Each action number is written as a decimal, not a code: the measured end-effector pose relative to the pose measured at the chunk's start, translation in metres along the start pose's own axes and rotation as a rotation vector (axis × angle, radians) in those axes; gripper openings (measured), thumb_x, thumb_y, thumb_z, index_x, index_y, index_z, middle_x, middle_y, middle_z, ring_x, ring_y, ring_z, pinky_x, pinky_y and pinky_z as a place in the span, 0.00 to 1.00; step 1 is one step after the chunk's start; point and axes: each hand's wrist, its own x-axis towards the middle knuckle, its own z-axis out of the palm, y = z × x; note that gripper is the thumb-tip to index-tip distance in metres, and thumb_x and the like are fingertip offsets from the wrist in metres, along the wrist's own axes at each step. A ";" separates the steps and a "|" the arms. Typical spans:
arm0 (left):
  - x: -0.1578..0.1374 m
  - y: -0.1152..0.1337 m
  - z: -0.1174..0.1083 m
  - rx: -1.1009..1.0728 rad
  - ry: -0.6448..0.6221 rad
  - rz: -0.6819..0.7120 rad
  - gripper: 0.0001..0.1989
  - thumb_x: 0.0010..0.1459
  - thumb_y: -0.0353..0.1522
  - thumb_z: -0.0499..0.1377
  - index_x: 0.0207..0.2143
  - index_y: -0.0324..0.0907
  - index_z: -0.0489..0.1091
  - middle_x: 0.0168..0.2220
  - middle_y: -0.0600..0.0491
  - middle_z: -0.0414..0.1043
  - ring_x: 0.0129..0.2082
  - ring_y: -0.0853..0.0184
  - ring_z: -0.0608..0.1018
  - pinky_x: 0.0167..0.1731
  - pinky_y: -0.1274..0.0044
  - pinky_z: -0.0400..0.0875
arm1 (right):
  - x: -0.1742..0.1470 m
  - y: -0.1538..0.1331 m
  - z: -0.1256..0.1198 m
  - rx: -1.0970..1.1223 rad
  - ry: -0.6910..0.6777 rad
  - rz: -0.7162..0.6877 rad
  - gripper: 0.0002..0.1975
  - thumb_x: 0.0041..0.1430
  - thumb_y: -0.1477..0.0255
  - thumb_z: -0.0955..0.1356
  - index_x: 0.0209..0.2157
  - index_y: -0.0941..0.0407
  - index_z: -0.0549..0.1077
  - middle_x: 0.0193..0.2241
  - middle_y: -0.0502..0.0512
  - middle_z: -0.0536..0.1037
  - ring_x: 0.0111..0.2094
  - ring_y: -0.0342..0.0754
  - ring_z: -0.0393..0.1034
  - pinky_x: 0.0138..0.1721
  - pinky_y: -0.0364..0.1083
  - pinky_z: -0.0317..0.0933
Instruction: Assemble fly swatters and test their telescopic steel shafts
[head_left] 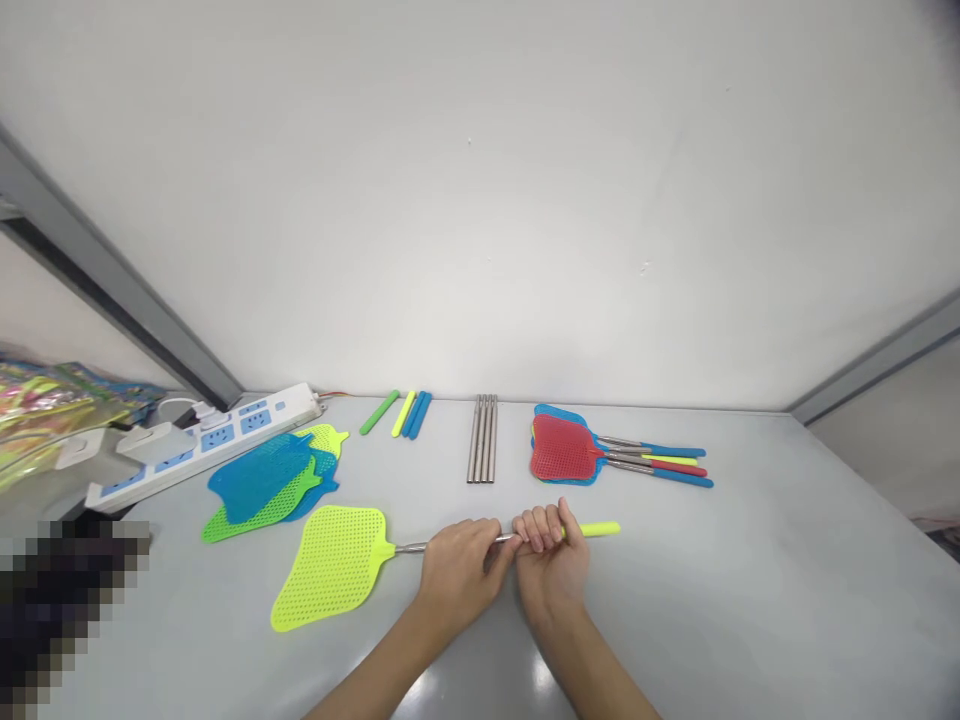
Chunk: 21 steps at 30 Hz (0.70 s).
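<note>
Yellow swatter (pixel 380 549) gripped by left hand (pixel 461 565) and right hand (pixel 553 565)

Left of the hands lie a power strip (pixel 217 438), loose swatter heads (pixel 262 475), then the held mesh (pixel 330 565). Coloured sleeves (pixel 403 414) lie beyond the left hand, which grasps the metal shaft (pixel 411 548); metal rods (pixel 481 440), beyond both hands. The right hand curls round the shaft and yellow grip (pixel 601 529), with stacked swatters (pixel 570 450) beyond it.
</note>
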 end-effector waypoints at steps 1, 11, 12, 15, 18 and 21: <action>0.001 0.000 -0.001 0.004 0.001 0.002 0.16 0.55 0.39 0.43 0.20 0.42 0.60 0.20 0.56 0.66 0.22 0.71 0.67 0.23 0.78 0.53 | 0.001 -0.001 0.000 -0.003 -0.002 -0.004 0.18 0.52 0.67 0.58 0.15 0.56 0.47 0.13 0.43 0.46 0.15 0.38 0.44 0.19 0.42 0.49; 0.009 -0.004 -0.005 0.020 0.042 0.070 0.16 0.55 0.39 0.44 0.22 0.42 0.63 0.22 0.55 0.68 0.25 0.69 0.68 0.25 0.78 0.54 | 0.007 -0.001 0.004 0.022 0.027 0.006 0.14 0.51 0.65 0.58 0.17 0.57 0.58 0.16 0.46 0.53 0.18 0.40 0.52 0.23 0.44 0.52; 0.009 -0.004 -0.006 0.023 0.041 0.075 0.16 0.55 0.39 0.44 0.22 0.42 0.63 0.22 0.55 0.68 0.25 0.69 0.68 0.25 0.78 0.54 | 0.008 0.000 0.004 0.031 0.026 0.005 0.14 0.52 0.65 0.58 0.17 0.57 0.58 0.15 0.46 0.53 0.18 0.40 0.52 0.23 0.44 0.52; 0.011 -0.004 -0.009 0.019 0.026 0.104 0.16 0.54 0.39 0.43 0.23 0.42 0.64 0.23 0.54 0.68 0.25 0.69 0.68 0.25 0.78 0.54 | 0.008 0.000 0.002 0.071 0.010 -0.028 0.14 0.52 0.67 0.59 0.17 0.57 0.58 0.15 0.45 0.54 0.18 0.39 0.52 0.24 0.44 0.52; 0.012 -0.003 -0.011 0.020 0.023 0.128 0.16 0.54 0.40 0.44 0.22 0.42 0.64 0.23 0.54 0.67 0.26 0.69 0.67 0.27 0.77 0.55 | 0.009 0.000 0.001 0.115 -0.003 -0.053 0.13 0.52 0.68 0.59 0.17 0.57 0.59 0.16 0.45 0.54 0.18 0.38 0.52 0.24 0.43 0.52; 0.011 -0.003 -0.012 0.037 0.075 0.095 0.16 0.54 0.41 0.44 0.23 0.42 0.63 0.23 0.53 0.66 0.27 0.68 0.67 0.30 0.76 0.55 | 0.010 -0.001 0.000 0.153 0.007 -0.042 0.13 0.52 0.68 0.59 0.18 0.58 0.59 0.16 0.45 0.54 0.18 0.38 0.52 0.25 0.44 0.53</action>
